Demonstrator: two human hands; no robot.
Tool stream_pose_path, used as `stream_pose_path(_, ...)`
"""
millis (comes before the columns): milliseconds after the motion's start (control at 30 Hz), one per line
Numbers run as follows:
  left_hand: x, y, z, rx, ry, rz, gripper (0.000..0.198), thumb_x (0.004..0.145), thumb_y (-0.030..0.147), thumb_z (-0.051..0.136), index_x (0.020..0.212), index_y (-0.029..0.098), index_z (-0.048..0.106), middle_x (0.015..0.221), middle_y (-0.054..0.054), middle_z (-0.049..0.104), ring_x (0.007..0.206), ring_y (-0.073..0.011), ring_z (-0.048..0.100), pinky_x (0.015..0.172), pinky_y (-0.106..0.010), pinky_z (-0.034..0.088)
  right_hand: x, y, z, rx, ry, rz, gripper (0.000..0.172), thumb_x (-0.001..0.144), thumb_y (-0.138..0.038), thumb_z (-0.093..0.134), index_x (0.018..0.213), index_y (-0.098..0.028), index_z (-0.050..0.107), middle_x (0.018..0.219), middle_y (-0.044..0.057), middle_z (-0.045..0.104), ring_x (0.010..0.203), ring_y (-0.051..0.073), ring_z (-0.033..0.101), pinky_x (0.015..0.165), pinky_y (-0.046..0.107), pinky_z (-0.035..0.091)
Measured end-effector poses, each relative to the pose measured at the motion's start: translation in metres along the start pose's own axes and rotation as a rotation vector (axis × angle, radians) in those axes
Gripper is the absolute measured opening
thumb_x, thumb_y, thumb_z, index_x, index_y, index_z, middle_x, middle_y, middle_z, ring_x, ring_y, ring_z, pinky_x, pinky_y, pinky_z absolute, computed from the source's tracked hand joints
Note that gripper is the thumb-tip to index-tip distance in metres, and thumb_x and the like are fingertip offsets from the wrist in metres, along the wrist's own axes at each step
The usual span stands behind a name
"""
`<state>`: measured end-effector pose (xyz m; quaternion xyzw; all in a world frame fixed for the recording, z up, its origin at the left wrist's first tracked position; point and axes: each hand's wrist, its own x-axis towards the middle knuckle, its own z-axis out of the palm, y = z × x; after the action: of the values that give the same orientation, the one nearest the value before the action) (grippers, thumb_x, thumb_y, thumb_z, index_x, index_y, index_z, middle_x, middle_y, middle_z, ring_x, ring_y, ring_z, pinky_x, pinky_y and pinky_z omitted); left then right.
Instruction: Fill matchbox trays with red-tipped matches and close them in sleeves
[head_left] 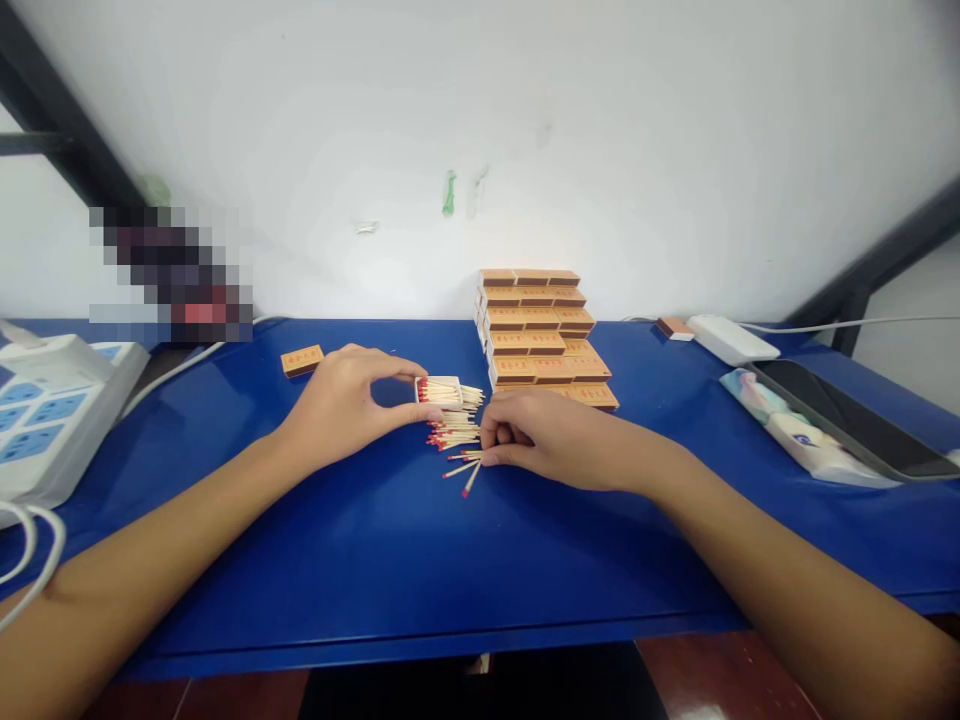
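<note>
My left hand [352, 400] grips a small white matchbox tray [448, 405] between thumb and fingers. Red-tipped matches [439, 389] lie in the tray, heads toward the left. Just in front of and beside it, a loose pile of matches [454, 430] rests on the blue table. My right hand [536, 440] is closed in a pinch on several matches [466, 470], whose red heads fan out to the left and downward. Behind the left hand lies an orange matchbox cover [301, 360]; whether anything is inside it is hidden.
Stepped rows of orange matchboxes [551, 370] stand behind my right hand. A power strip [45, 420] with cables sits at the left. On the right are a phone [855, 415], a tissue pack [802, 435], a white adapter [731, 340] and another matchbox [674, 328].
</note>
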<state>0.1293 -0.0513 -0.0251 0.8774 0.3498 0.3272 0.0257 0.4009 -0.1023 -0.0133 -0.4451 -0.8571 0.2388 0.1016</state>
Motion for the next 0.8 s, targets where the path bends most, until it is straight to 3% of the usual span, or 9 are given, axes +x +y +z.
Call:
stream_pose_path(333, -0.001, -0.001, 0.001, -0.019, -0.018, 0.03, 0.039, 0.086, 0.06, 0.082, 0.104, 0.025, 0.081, 0.099, 0.0, 0.085, 0.091, -0.0243, 0.077, 0.086, -0.036, 0.05, 0.0, -0.007, -0.003, -0.045, -0.021, 0.014, 0.017, 0.107, -0.029, 0.058, 0.093, -0.019, 0.063, 0.098, 0.005, 0.069, 0.085, 0.018, 0.059, 0.074, 0.031, 0.04)
stream_pose_path(467, -0.002, 0.0, 0.002, -0.021, -0.028, 0.071, 0.04, 0.085, 0.059, 0.083, 0.103, 0.024, 0.081, 0.101, -0.001, 0.085, 0.092, -0.0243, 0.077, 0.086, -0.037, 0.051, 0.001, -0.004, -0.006, -0.024, 0.109, 0.025, 0.014, 0.106, -0.027, 0.058, 0.096, -0.019, 0.063, 0.101, 0.005, 0.068, 0.087, 0.018, 0.059, 0.075, 0.03, 0.041)
stream_pose_path(633, -0.004, 0.009, 0.005, -0.049, -0.027, 0.131, 0.041, 0.083, 0.058, 0.085, 0.105, 0.023, 0.082, 0.102, -0.001, 0.084, 0.092, -0.0233, 0.076, 0.09, -0.038, 0.053, 0.005, -0.004, 0.004, 0.02, 0.331, -0.066, 0.011, 0.106, -0.026, 0.061, 0.098, -0.02, 0.063, 0.101, 0.004, 0.067, 0.084, 0.016, 0.058, 0.072, 0.029, 0.041)
stream_pose_path(800, -0.005, 0.014, 0.005, -0.078, -0.004, 0.17, 0.041, 0.08, 0.054, 0.089, 0.104, 0.022, 0.081, 0.099, -0.002, 0.084, 0.091, -0.022, 0.076, 0.09, -0.038, 0.053, 0.012, -0.004, 0.02, 0.004, 0.405, -0.089, 0.01, 0.103, -0.028, 0.066, 0.099, -0.019, 0.066, 0.095, 0.002, 0.064, 0.076, 0.014, 0.056, 0.067, 0.028, 0.039)
